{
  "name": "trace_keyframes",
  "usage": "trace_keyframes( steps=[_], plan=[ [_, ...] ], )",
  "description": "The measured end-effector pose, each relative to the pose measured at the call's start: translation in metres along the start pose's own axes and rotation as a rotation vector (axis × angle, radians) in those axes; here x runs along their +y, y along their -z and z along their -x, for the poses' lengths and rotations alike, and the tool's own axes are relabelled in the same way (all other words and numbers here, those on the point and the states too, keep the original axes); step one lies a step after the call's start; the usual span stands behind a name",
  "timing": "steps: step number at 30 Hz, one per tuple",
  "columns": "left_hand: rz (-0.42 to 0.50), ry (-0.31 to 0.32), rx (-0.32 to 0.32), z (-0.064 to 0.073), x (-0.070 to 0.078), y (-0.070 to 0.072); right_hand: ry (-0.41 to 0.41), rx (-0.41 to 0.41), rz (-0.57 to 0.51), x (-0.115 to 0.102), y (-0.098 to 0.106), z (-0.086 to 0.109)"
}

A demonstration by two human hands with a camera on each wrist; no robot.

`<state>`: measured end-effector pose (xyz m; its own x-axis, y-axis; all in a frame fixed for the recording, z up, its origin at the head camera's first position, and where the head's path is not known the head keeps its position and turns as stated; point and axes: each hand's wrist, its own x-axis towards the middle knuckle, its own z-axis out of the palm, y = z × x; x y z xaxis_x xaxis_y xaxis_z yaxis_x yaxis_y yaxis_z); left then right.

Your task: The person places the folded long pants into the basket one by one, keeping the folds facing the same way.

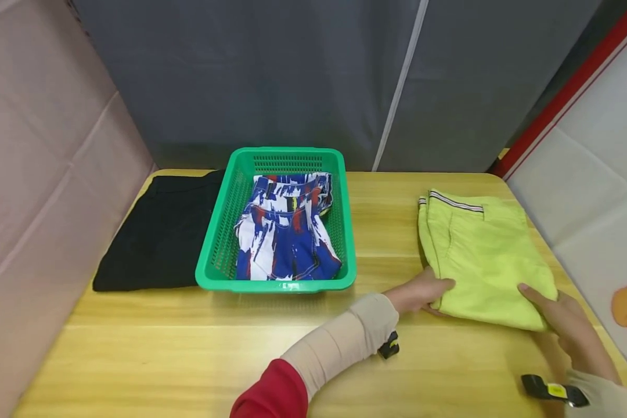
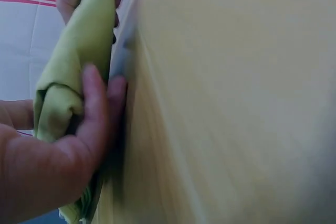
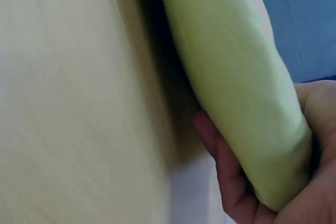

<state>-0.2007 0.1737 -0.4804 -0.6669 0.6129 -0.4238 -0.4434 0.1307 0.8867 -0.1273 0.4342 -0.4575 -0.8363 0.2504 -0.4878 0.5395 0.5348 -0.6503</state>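
Folded yellow-green trousers [image 1: 493,255] with a striped waistband trim are at the right side of the table. My left hand [image 1: 420,290] grips their near left corner, thumb on top and fingers underneath. At the near right corner my right hand [image 1: 559,313] holds the fold the same way. In the left wrist view the thick folded edge [image 2: 84,51] stands between the thumb and fingers of the left hand [image 2: 58,161]. The right wrist view shows the right hand's fingers [image 3: 228,177] curled under the rounded fold [image 3: 236,87], which is a little off the wooden surface.
A green plastic basket [image 1: 277,286] stands mid-table, with folded blue, white and red patterned garments [image 1: 289,232] inside. To its left lies a folded black garment [image 1: 157,238]. A grey curtain [image 1: 271,75] backs the wooden table [image 1: 198,348]; pale cloth walls flank both sides.
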Motion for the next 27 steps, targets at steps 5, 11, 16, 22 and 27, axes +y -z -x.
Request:
trace_keyframes(
  steps=[5, 11, 16, 22, 27],
  plan=[
    [-0.025, -0.056, 0.016, 0.001, -0.002, 0.002, 0.044, 0.117, 0.019, -0.004, -0.007, 0.005],
    [-0.067, -0.120, 0.048, 0.007, 0.002, 0.004, 0.094, 0.276, -0.049, -0.007, -0.016, 0.015],
    [-0.125, -0.188, 0.067, 0.012, 0.005, 0.002, 0.083, 0.370, -0.111, -0.012, -0.024, 0.025],
    [-0.187, -0.229, 0.085, 0.022, 0.010, 0.001, 0.050, 0.524, -0.153, -0.022, -0.029, 0.040],
    [-0.197, -0.291, 0.093, 0.033, 0.016, 0.000, 0.006, 0.616, -0.245, -0.033, -0.031, 0.053]
  ],
)
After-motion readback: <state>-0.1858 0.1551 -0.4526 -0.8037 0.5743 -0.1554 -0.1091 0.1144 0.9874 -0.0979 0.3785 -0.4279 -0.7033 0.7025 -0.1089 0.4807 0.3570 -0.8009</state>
